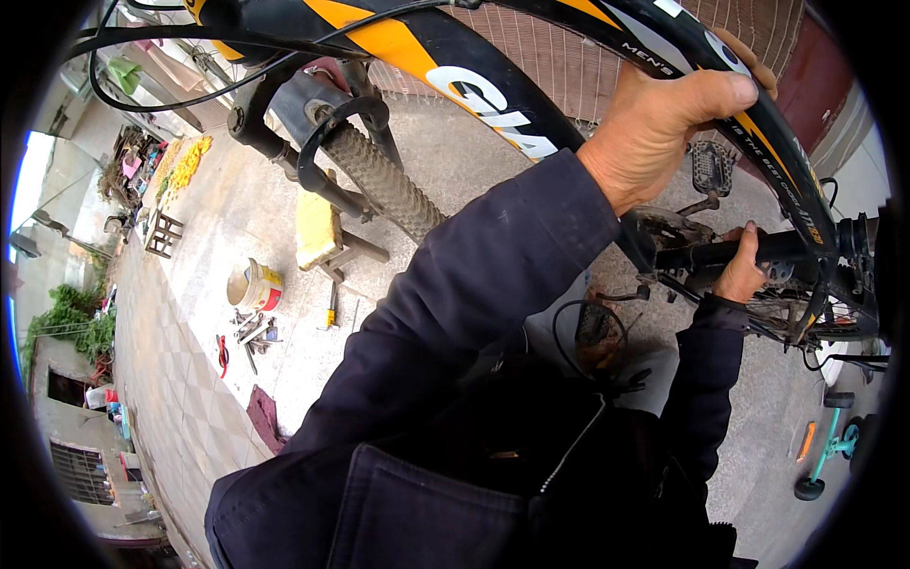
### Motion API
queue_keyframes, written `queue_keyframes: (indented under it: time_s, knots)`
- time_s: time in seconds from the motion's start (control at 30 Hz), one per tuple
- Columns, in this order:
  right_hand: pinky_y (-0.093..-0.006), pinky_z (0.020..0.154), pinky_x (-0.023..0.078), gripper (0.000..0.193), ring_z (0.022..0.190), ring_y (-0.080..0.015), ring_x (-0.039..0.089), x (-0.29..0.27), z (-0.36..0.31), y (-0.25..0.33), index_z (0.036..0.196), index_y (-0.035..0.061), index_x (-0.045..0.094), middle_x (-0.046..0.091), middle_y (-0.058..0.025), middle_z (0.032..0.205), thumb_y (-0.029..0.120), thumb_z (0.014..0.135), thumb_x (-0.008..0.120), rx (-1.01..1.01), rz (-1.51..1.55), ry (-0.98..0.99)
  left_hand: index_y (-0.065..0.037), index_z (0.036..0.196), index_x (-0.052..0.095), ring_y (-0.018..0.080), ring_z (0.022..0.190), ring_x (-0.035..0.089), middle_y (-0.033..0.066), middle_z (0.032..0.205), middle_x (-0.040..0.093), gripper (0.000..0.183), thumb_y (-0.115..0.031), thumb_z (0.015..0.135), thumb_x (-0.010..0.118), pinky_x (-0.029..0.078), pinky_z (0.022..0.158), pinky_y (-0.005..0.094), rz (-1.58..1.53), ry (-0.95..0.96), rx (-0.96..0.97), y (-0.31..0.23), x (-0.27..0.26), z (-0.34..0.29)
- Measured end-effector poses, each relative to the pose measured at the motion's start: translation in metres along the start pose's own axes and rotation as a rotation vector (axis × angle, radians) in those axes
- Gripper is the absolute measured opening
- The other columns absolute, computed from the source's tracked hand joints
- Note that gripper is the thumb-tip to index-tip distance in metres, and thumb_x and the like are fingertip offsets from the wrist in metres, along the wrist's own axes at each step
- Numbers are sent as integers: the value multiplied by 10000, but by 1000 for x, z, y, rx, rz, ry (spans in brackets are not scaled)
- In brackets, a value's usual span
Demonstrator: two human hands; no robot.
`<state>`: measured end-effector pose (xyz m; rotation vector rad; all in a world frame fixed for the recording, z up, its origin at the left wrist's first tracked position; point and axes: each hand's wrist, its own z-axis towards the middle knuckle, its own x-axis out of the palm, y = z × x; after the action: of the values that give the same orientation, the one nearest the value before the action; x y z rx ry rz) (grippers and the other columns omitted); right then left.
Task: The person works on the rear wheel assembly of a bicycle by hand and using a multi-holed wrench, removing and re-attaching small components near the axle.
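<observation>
A black bicycle frame with orange and white markings (417, 47) stretches across the top of the view. My left hand (654, 114) is closed round its upper tube, thumb lying over the top. Lower down, my right hand (741, 270) wraps a black tube (697, 254) near the rear of the bicycle; part of its fingers is hidden behind it. A pedal (711, 169) shows between the two hands. At the left are the fork (275, 142) and the knobbly front tyre (379, 180). Loose black cables hang in front of my jacket.
A wooden stool with a yellow top (319, 228) stands by the front wheel. Left of it are a white bucket (254, 284), several hand tools (254, 332), a yellow-handled screwdriver (332, 308) and a dark red cloth (266, 417). A teal wheeled toy (834, 446) lies at the right.
</observation>
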<state>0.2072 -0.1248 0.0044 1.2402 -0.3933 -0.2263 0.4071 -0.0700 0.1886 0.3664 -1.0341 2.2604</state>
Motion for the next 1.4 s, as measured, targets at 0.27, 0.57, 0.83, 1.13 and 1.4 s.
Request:
queue_keyframes:
  time_s: [0.27, 0.57, 0.83, 1.13, 1.4]
  knots:
    - [-289, 592, 436, 244, 590, -153, 543, 0, -2, 1, 696, 19, 582, 588, -60, 641, 217, 838, 584, 29, 87, 9, -39, 933, 606, 206, 879, 627, 102, 884, 647, 214, -153, 759, 660, 518, 800, 366, 96, 29, 70, -3, 0, 1]
    - [-268, 590, 455, 286, 639, -111, 560, 2, -3, 3, 813, -11, 594, 608, -14, 738, 214, 714, 739, 13, 252, 50, 110, 1183, 442, 383, 1281, 333, 284, 1253, 454, 496, -165, 806, 611, 195, 1094, 541, -11, -136, -42, -3, 3, -7]
    - [-354, 674, 507, 489, 701, -305, 650, -16, -3, 4, 904, -29, 559, 638, -165, 737, 362, 679, 748, -235, -83, -106, 141, 1231, 415, 371, 1319, 264, 275, 1331, 388, 688, -166, 709, 741, 118, 1123, 499, -101, -140, -122, -11, -12, 3]
    - [-371, 617, 509, 706, 679, -351, 638, -40, 3, 2, 956, -55, 510, 604, -174, 691, 547, 657, 725, -412, -240, -116, 78, 1248, 447, 355, 1330, 252, 228, 1355, 384, 826, -177, 569, 843, 81, 1118, 510, -69, -239, -62, 4, 17, -6]
    - [-390, 689, 498, 792, 769, -382, 637, -65, 4, 6, 1087, -58, 444, 612, -214, 749, 562, 671, 709, -251, 16, 117, 53, 1190, 505, 370, 1333, 226, 272, 1368, 312, 632, -173, 665, 777, 84, 1111, 542, 119, -278, -2, 7, 41, -16]
